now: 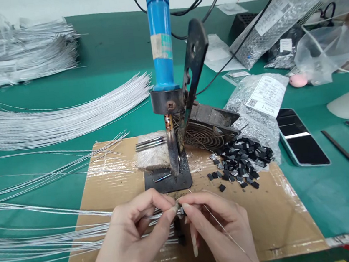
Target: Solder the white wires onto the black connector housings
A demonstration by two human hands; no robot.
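My left hand (141,227) is closed in a pinch at the front of the cardboard, with thin grey-white wires (94,232) running in beneath its fingers from the left. Between my two thumbs shows a small metal piece (180,211), mostly hidden by the fingertips. My right hand (218,222) is also closed, its thumb and forefinger at that piece. A thin silvery wire (225,229) trails from its fingers down across the palm. Just beyond my fingertips, a blue-handled soldering iron (164,65) hangs tip-down in a black stand (195,53).
A heap of small black connectors (244,161) lies on the cardboard (285,215). Behind it are a round fan grille (203,135), plastic bags (259,100) and a phone (303,137). Bundles of white wire (66,118) lie at the left. A wrapped block (152,156) sits beside the iron.
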